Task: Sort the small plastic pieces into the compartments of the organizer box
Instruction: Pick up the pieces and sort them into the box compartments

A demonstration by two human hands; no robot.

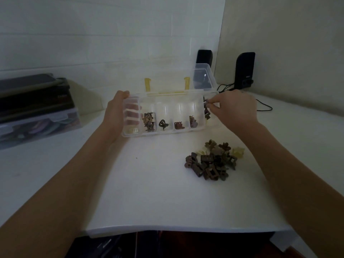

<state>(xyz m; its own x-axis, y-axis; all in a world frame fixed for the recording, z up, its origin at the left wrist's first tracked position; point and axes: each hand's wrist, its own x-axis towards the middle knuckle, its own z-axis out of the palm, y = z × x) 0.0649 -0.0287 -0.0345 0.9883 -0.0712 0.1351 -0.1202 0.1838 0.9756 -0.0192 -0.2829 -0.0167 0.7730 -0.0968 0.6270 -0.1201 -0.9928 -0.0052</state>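
Nothing readable can really be made out here. A faint pale mark is seen on the front of the dark stacked case (35, 98) at far left, possibly a brand, but it's too blurred to be read. A tiny light patch is noticed on the far-right speaker (244, 71); no letters can be told there either.

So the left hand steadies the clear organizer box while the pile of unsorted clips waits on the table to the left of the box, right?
Not quite. The head view shows the pile of clips in front of the organizer box toward its right end, near the right hand. The left hand does steady the box on the table.
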